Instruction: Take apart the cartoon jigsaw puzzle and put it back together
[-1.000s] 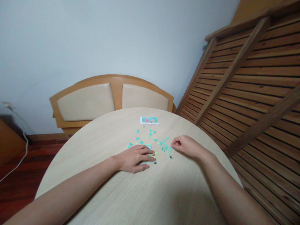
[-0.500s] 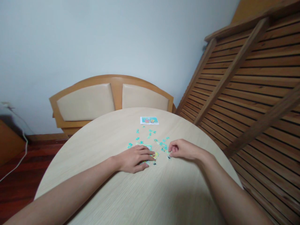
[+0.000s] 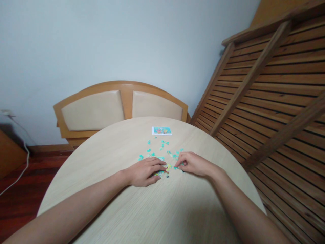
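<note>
My left hand [image 3: 146, 171] lies with its fingers stretched out over a partly joined jigsaw puzzle [image 3: 168, 166], covering much of it. Teal and yellow parts show past the fingertips. My right hand [image 3: 191, 163] is just to the right, thumb and forefinger pinched on a small teal puzzle piece [image 3: 175, 167] low over the table. A dark-marked piece [image 3: 183, 171] lies partly under the right hand. Loose teal puzzle pieces [image 3: 163, 146] are scattered beyond both hands, and a few more [image 3: 141, 157] lie left of the puzzle.
A picture card [image 3: 161, 130] in teal with cartoon figures lies at the far side of the round wooden table [image 3: 142, 213]. Behind stands a padded headboard [image 3: 127, 101] against the wall. A slatted wooden frame [image 3: 266, 95] leans along the right side.
My right hand has shifted left toward the puzzle, and a teal piece now shows at its fingertips. My left hand has stayed nearly in place on the puzzle.
</note>
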A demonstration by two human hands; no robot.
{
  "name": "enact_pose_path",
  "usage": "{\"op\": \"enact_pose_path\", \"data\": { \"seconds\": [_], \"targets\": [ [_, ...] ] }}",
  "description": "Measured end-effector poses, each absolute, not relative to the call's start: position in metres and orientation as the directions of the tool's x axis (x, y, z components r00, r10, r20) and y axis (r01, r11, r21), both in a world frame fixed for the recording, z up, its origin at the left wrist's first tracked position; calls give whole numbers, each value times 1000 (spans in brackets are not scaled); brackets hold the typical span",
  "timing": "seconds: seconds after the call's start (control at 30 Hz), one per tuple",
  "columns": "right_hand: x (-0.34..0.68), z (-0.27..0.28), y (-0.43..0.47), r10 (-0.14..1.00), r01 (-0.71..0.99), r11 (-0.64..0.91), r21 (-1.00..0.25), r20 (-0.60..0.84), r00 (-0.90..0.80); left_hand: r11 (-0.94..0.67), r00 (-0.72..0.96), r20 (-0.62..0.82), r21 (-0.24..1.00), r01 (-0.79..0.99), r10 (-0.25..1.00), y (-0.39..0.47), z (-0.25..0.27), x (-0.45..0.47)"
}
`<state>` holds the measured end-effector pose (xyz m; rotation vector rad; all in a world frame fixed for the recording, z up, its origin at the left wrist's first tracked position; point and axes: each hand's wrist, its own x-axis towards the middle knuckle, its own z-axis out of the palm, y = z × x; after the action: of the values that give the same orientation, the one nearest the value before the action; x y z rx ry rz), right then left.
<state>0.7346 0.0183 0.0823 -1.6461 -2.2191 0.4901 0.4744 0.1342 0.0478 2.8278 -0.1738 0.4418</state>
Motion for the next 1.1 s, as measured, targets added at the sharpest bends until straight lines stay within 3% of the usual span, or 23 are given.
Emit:
{"op": "enact_pose_path", "data": {
  "seconds": [0.17, 0.37, 0.6, 0.87, 1.1],
  "targets": [
    [730, 82, 18, 982, 881, 185, -435, 50, -181, -958, 943, 330, 250, -137, -49, 134, 50, 474],
    [726, 83, 18, 958, 844, 271, -462, 41, -285, -954, 946, 322, 272, -128, -35, 134, 49, 474],
    [721, 86, 14, 996, 906, 84, -414, 24, -82, -954, 947, 320, 275, -121, -28, 133, 50, 473],
    [717, 85, 18, 968, 833, 209, -512, -14, -252, -952, 941, 337, 281, -120, -19, 135, 47, 474],
    [720, 81, 17, 990, 874, 122, -470, -6, -141, -954, 946, 325, 277, -114, -19, 133, 51, 473]
  ]
}}
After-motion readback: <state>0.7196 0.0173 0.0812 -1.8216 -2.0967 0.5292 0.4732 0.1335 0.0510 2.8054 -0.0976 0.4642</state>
